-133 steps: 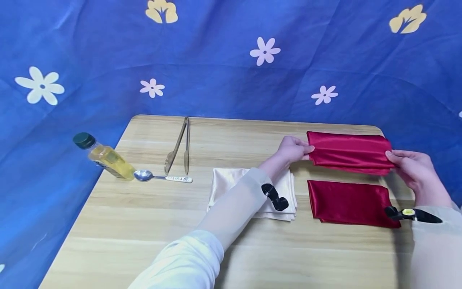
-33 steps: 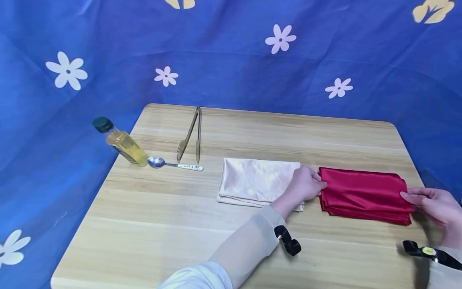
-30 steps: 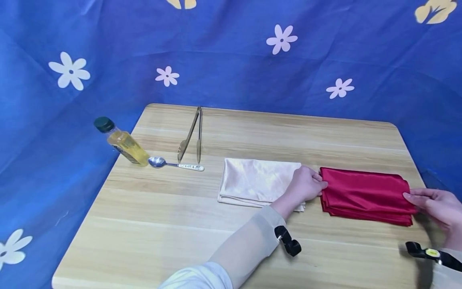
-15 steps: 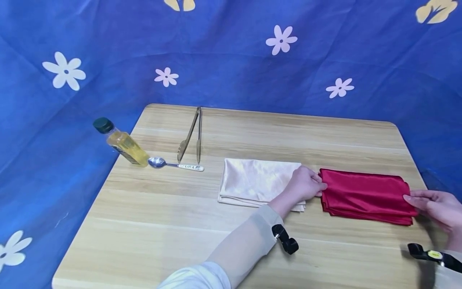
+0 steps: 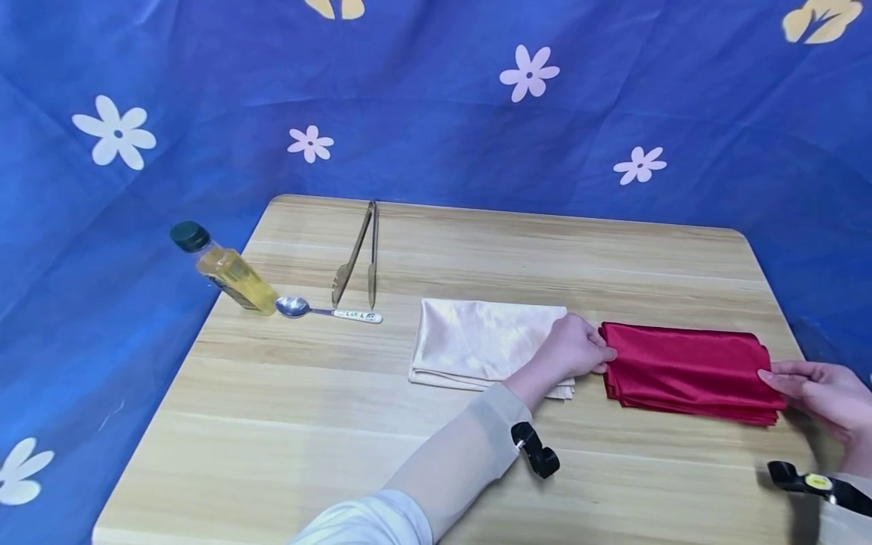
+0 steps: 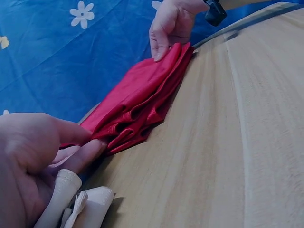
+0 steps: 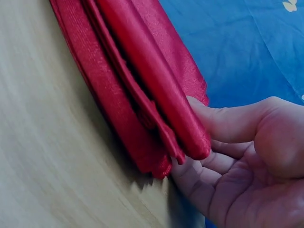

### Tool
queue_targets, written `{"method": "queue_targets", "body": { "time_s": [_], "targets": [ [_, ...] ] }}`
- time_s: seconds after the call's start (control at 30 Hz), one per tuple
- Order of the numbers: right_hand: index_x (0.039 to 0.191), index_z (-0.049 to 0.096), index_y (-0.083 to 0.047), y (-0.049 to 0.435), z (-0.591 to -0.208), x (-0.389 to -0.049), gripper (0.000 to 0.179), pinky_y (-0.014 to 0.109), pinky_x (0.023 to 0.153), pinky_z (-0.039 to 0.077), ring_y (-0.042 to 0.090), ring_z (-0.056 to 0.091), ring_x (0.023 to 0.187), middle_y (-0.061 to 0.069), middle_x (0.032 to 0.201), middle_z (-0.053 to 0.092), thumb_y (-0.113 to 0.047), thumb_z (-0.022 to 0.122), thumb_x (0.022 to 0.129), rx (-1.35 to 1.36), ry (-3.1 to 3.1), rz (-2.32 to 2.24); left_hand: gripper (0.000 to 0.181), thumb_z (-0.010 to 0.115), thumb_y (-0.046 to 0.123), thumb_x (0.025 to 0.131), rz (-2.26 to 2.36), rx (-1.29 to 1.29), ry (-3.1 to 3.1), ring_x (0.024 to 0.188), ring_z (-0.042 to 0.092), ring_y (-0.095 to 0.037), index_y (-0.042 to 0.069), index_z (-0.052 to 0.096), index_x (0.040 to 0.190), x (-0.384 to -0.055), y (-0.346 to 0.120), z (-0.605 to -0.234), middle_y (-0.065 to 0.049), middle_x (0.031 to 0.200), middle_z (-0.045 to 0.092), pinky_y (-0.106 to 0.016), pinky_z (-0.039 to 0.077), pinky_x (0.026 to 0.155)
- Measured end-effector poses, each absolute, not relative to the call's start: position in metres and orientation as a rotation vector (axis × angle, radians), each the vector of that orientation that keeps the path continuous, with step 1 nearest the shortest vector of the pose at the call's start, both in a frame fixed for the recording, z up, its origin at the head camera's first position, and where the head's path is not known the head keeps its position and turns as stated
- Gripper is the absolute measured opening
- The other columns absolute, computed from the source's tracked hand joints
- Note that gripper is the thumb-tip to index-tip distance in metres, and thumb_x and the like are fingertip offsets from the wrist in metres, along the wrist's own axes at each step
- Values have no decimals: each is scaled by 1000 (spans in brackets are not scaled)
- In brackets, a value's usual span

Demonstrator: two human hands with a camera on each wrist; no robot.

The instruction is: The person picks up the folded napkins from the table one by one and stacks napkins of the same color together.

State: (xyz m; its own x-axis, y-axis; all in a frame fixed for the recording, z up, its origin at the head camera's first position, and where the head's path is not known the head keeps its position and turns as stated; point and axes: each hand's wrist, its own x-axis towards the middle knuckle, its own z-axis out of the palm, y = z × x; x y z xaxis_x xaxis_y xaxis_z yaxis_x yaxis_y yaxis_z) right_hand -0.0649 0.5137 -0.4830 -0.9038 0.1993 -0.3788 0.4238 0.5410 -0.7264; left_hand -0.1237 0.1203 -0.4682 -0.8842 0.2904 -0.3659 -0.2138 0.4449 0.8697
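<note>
Folded red satin cloths [image 5: 688, 371] lie stacked at the right of the table, several layers showing along their near side. My left hand [image 5: 576, 346] pinches the left end of the upper cloth between thumb and fingers. At the opposite end, my right hand [image 5: 826, 393] pinches the right edge, thumb on top. In the right wrist view, a rounded red fold [image 7: 156, 76] sits between that thumb and the fingers below. A folded cream satin cloth [image 5: 484, 341] lies just left of the red stack, its right end partly hidden by my left hand.
Tongs [image 5: 354, 253] lie toward the back left of the wooden table [image 5: 272, 454]. In front of them is a spoon [image 5: 327, 310] with a white handle. A bottle of yellow liquid [image 5: 235, 278] with a green cap stands at the left edge. A blue flowered curtain [image 5: 422, 91] hangs behind.
The red cloth held behind the other one has come toward me and down onto it. Over the last second its far edge shifted slightly nearer; both hands kept their grip.
</note>
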Motion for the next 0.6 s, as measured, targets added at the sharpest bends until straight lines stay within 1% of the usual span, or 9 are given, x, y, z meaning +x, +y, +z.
{"method": "queue_targets", "body": {
  "time_s": [0.07, 0.1, 0.17, 0.23, 0.3, 0.33, 0.4, 0.53, 0.6],
  "targets": [
    [97, 75, -9, 514, -484, -63, 17, 18, 60, 56, -3, 63, 73, -22, 83, 69, -21, 67, 106, 546, 2513, -1373, 17, 85, 15, 93, 1449, 65, 2225, 54, 71, -10, 9, 79, 78, -123, 121, -468, 5, 56, 67, -18, 55, 57],
    [91, 74, -20, 514, -484, -62, 16, 18, 59, 56, -4, 62, 73, -24, 83, 67, -22, 69, 106, 557, 2517, -1387, 17, 85, 13, 93, 1454, 67, 2220, 54, 71, -11, 9, 79, 78, -123, 121, -468, 4, 56, 68, -18, 55, 56],
    [86, 73, -31, 514, -486, -61, 20, 18, 59, 55, -5, 62, 73, -26, 82, 67, -24, 70, 105, 579, 2516, -1408, 17, 84, 11, 94, 1451, 73, 2220, 54, 71, -12, 8, 79, 78, -123, 121, -468, 3, 56, 68, -17, 55, 57],
    [85, 74, -29, 513, -486, -61, 19, 18, 59, 55, -4, 63, 72, -26, 82, 67, -27, 72, 104, 607, 2507, -1392, 18, 83, 10, 94, 1431, 70, 2224, 54, 71, -12, 8, 78, 77, -123, 121, -468, 2, 56, 68, -17, 55, 58],
    [91, 76, -18, 513, -487, -61, 18, 18, 59, 55, -5, 61, 73, -28, 82, 64, -30, 71, 104, 625, 2520, -1347, 19, 83, 11, 94, 1401, 68, 2240, 53, 70, -11, 9, 77, 76, -123, 122, -468, 2, 55, 67, -16, 54, 58],
    [91, 77, -18, 513, -487, -61, 19, 19, 59, 56, -3, 63, 72, -26, 81, 66, -31, 72, 104, 646, 2510, -1344, 20, 83, 12, 94, 1386, 66, 2250, 52, 70, -11, 9, 77, 75, -123, 122, -468, 3, 55, 67, -16, 54, 58],
    [97, 77, -8, 513, -488, -62, 25, 20, 58, 56, -2, 63, 72, -26, 81, 65, -32, 71, 104, 665, 2516, -1323, 21, 83, 12, 94, 1369, 63, 2265, 52, 69, -10, 10, 77, 75, -123, 123, -467, 3, 54, 67, -16, 53, 58],
    [96, 75, -14, 513, -489, -63, 21, 20, 58, 56, 0, 63, 71, -26, 81, 65, -31, 70, 105, 656, 2526, -1313, 21, 83, 13, 94, 1362, 67, 2289, 52, 69, -9, 10, 77, 74, -124, 123, -468, 5, 53, 66, -17, 53, 57],
    [102, 74, -2, 513, -489, -63, 30, 19, 58, 55, -2, 62, 72, -27, 82, 63, -32, 69, 105, 627, 2542, -1303, 21, 83, 13, 94, 1365, 70, 2292, 52, 69, -10, 11, 78, 74, -124, 123, -467, 5, 53, 66, -17, 53, 57]
  ]
}}
